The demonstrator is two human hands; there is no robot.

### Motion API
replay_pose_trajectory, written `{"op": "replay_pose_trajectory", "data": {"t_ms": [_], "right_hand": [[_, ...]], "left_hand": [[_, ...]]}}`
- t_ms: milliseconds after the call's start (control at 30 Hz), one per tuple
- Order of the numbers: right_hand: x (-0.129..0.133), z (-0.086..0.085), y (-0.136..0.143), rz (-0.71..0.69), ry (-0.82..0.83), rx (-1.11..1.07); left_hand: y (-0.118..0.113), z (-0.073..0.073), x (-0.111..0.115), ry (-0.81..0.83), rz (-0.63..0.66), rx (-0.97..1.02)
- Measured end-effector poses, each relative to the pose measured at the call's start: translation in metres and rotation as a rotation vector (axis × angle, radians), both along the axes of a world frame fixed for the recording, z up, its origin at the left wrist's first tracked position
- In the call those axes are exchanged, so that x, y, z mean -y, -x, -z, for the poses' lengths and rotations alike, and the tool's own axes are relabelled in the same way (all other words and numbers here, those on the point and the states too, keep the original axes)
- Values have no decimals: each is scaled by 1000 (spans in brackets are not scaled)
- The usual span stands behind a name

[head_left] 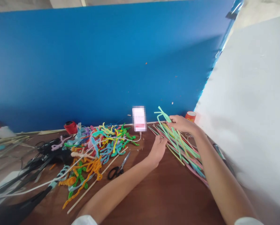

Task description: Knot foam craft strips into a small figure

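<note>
Long straight pipe cleaners (193,162) in green, pink, yellow and blue lie in a loose bundle on the right of the table. My right hand (180,123) is closed on several light green pipe cleaners (162,114) at the far end of the bundle, their tips sticking out past the fingers. At the bundle's left edge is my left hand (158,149), its fingers bent in among pink strands; what they hold, if anything, is hidden. A pair of scissors (121,168) with black handles lies left of my left forearm.
On the left spreads a tangled heap of curled, colourful pipe cleaners (107,140), crossed by a white cable (76,162). A thin wooden stick (93,184) lies beside it. A blurred phone (139,118) leans on the blue panel (107,62). Red cups (70,127) stand along the back.
</note>
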State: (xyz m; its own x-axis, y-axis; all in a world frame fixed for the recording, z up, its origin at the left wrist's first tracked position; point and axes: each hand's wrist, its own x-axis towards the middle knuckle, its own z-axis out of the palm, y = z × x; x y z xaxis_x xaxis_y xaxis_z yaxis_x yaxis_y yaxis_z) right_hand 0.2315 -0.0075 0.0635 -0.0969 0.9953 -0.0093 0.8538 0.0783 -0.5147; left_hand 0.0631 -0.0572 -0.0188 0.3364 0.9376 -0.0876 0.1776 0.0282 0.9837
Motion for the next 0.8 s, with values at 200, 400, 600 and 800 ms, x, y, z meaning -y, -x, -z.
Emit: {"op": "replay_pose_trajectory", "data": {"t_ms": [200,400,600,800], "right_hand": [[7,-3,5,-92,19,-69],[26,-21,16,-159,-133,-225],[38,-29,25,-219,-214,-284],[39,-25,33,-361,-22,-401]], "left_hand": [[1,-11,6,129,-56,129],[-2,-7,11,120,-15,197],[1,-20,19,64,34,319],[5,-27,12,31,94,435]]}}
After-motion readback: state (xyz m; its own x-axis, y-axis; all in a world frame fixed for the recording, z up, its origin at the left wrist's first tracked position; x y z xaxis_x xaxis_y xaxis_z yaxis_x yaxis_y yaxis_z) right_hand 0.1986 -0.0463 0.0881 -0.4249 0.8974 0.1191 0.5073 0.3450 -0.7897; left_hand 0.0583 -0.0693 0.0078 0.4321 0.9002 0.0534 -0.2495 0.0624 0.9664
